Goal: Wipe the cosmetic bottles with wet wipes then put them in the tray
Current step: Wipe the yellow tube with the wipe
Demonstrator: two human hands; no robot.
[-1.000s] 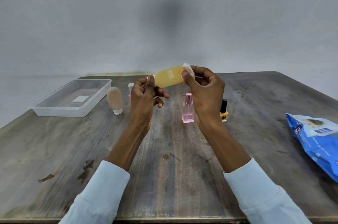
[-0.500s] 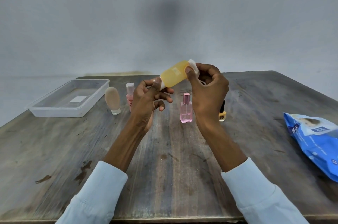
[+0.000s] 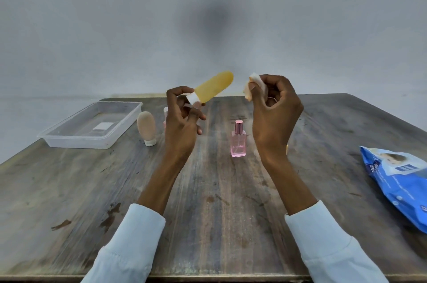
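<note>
A clear tray (image 3: 69, 138) is set at the table's (image 3: 208, 225) far left, near its left edge. Just right of it a beige tube (image 3: 146, 127) stands on its cap. The yellow bottle (image 3: 213, 86) is pinched at its white cap by the left hand (image 3: 182, 125) and tilted up to the right. Where the wipe was pressed on the bottle's end half a second ago, a gap has now been opened: the crumpled wet wipe (image 3: 254, 86) is gripped apart in the right hand (image 3: 275, 118). A pink perfume bottle (image 3: 238, 140) is seen upright between the wrists. A blue wipes pack (image 3: 399, 181) lies at the right edge. Bare wood is left in front.
</note>
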